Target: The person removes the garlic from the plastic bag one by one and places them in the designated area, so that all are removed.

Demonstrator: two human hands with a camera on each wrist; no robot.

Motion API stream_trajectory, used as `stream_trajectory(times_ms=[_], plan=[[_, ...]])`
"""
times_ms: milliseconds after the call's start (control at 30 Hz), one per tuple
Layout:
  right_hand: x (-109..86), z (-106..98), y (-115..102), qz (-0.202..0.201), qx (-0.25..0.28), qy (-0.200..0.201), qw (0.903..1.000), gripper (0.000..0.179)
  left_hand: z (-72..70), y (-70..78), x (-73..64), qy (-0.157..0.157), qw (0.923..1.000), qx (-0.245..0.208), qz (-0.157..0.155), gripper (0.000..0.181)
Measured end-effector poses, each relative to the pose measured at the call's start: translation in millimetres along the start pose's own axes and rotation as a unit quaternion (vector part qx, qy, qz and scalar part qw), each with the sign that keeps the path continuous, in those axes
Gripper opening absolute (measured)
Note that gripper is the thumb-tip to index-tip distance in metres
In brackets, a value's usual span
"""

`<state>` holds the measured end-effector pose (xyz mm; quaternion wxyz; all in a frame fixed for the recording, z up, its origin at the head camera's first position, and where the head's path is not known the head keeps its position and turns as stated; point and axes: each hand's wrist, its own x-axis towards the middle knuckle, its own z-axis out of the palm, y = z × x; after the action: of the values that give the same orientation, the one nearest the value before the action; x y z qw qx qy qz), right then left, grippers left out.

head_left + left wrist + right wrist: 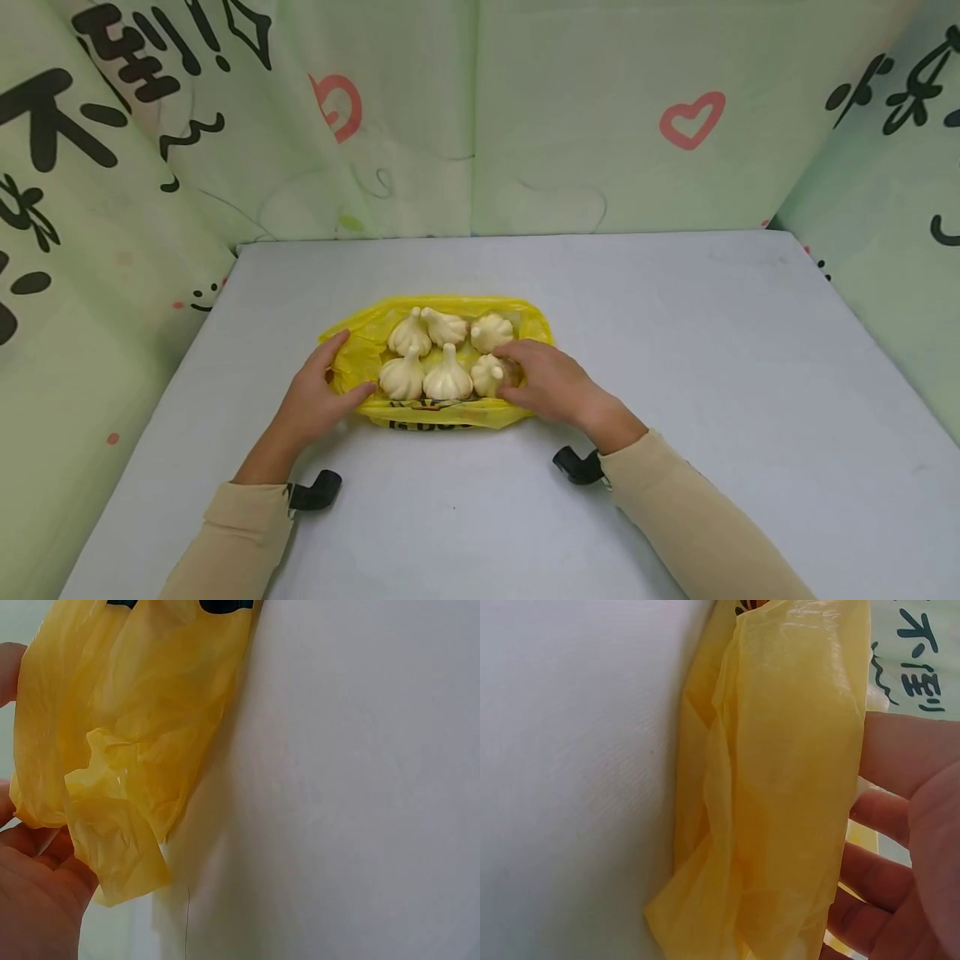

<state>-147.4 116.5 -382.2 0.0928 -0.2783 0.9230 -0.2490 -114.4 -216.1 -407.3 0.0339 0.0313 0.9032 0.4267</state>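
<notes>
An open yellow plastic bag [360, 346] lies on the table with several pale garlic bulbs [448, 375] inside, set in two rows. My left hand [318, 400] holds the bag's left end, its thumb over the near rim; crumpled yellow film hangs by those fingers in the left wrist view. At the right end, my right hand [551, 383] reaches over the rim. Its thumb and forefinger are about the near right garlic bulb [487, 377], which they partly cover. The bag's wall [795, 765] hides most of that grip in the right wrist view.
A white-covered table [712, 375] extends around the bag. Pale green curtains [570, 125] with printed marks stand behind and on both sides. A black wrist camera mount [318, 492] sits on the left wrist, another mount [577, 465] on the right.
</notes>
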Motion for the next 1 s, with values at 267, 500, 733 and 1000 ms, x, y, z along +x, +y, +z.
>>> stream_trajectory(times_ms=[267, 500, 733, 1000], plan=[[-1.8, 1.0, 1.6, -0.006, 0.0, 0.02, 0.9998, 0.048, -1.2, 2.8, 0.3, 0.003, 1.0, 0.0, 0.005, 0.086], [-2.0, 1.2, 1.0, -0.001, 0.006, 0.027, 0.9996, 0.046, -0.1, 2.3, 0.3, 0.002, 1.0, -0.003, 0.009, 0.087], [0.4, 3.3, -1.6, 0.02, 0.006, 0.022, 0.9995, 0.051, 0.1, 1.6, -0.4, 0.002, 0.9999, -0.005, 0.012, 0.086], [4.8, 6.2, 0.1, 0.029, -0.005, 0.008, 0.9995, 0.058, 0.0, 3.1, -1.4, 0.003, 0.9998, -0.004, 0.018, 0.086]])
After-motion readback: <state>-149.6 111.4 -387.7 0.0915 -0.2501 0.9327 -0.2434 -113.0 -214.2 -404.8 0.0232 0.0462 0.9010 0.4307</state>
